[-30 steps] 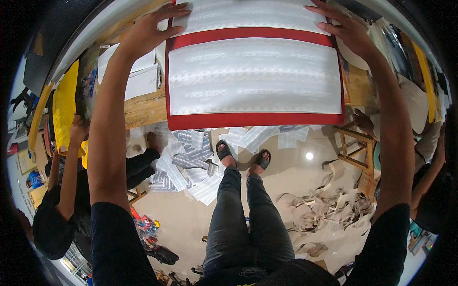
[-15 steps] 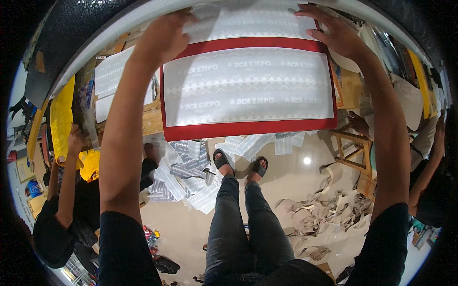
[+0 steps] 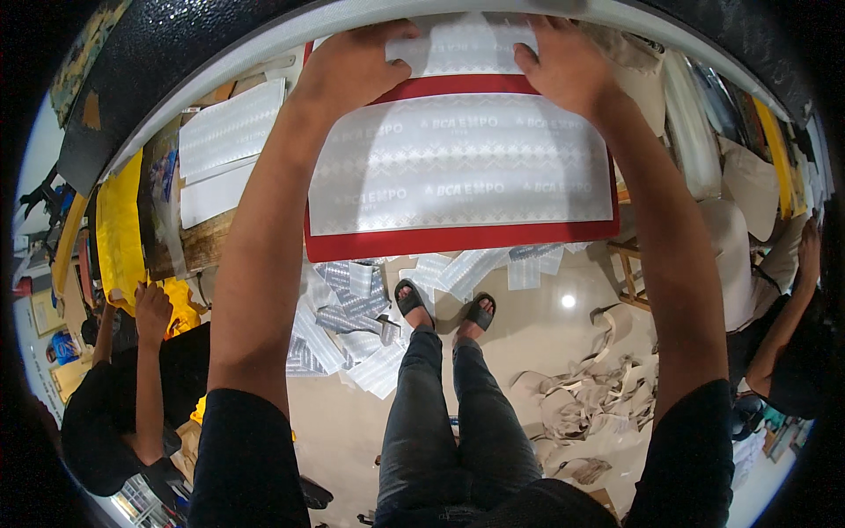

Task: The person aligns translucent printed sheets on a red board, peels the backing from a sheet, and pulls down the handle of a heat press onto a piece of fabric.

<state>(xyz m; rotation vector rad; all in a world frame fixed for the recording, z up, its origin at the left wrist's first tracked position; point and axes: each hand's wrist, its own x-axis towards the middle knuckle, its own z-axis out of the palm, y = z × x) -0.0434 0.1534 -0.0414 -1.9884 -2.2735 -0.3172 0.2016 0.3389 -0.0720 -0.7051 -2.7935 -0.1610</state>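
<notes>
A red panel of fabric [image 3: 466, 244] lies in front of me. Across its nearer part is a translucent sheet with pale printing [image 3: 458, 167]. A second such sheet [image 3: 458, 55] covers the farther part, with a red strip showing between the two. My left hand [image 3: 359, 70] rests at the left of the farther sheet, its fingers stretched out and thumb apart. On the right of the same sheet lies my right hand [image 3: 570, 69], likewise with spread fingers. Some fingertips are hard to see near the white far rim.
A dark, white-rimmed machine part [image 3: 308, 28] arches over the far side. Printed sheets [image 3: 229, 132] lie at left beside yellow material [image 3: 121, 229], near another person's hand [image 3: 154, 308]. Used-looking sheets [image 3: 352, 304] and beige scraps [image 3: 598, 400] litter the floor. Beige pieces [image 3: 748, 185] are at right.
Both my hands have moved inward over the farther sheet, the left one rightward and the right one leftward. At left, the other person's hand has shifted down and right.
</notes>
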